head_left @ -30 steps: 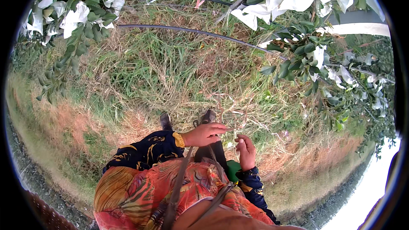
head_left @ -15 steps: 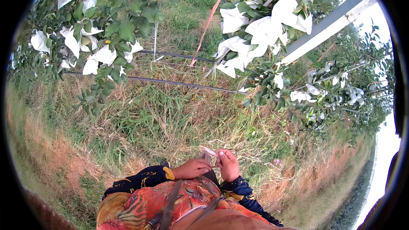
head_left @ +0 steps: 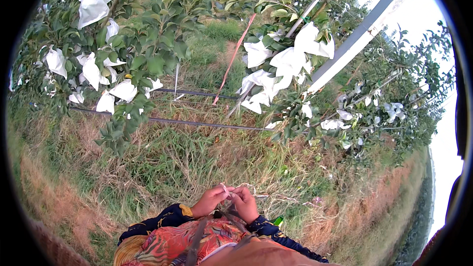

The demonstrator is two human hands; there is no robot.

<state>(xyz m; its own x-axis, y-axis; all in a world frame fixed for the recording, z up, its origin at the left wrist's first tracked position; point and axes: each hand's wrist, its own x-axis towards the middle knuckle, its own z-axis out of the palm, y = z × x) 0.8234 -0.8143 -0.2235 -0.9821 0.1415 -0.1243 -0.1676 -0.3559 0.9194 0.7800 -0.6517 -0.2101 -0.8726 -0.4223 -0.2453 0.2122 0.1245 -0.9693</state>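
Observation:
My left hand (head_left: 209, 201) and my right hand (head_left: 246, 205) meet close in front of my body, low in the view. Pinched between their fingertips is a thin, pale pink strip (head_left: 224, 189), soft and twisted like tape or ribbon. Its lower part is hidden by the fingers. Dark straps (head_left: 197, 241) run down over my orange patterned clothing beneath the hands.
Ahead, leafy fruit trees carry several white bags (head_left: 123, 90) on both sides. A dark hose (head_left: 197, 123) crosses low between them. One pink ribbon (head_left: 235, 59) slants down in the middle; a grey post (head_left: 364, 34) leans at the right. Tall dry grass (head_left: 162, 167) covers the ground.
My left hand has risen to the strip, and both hands now pinch it together; before, the right hand held it up. The trees have shifted lower in view.

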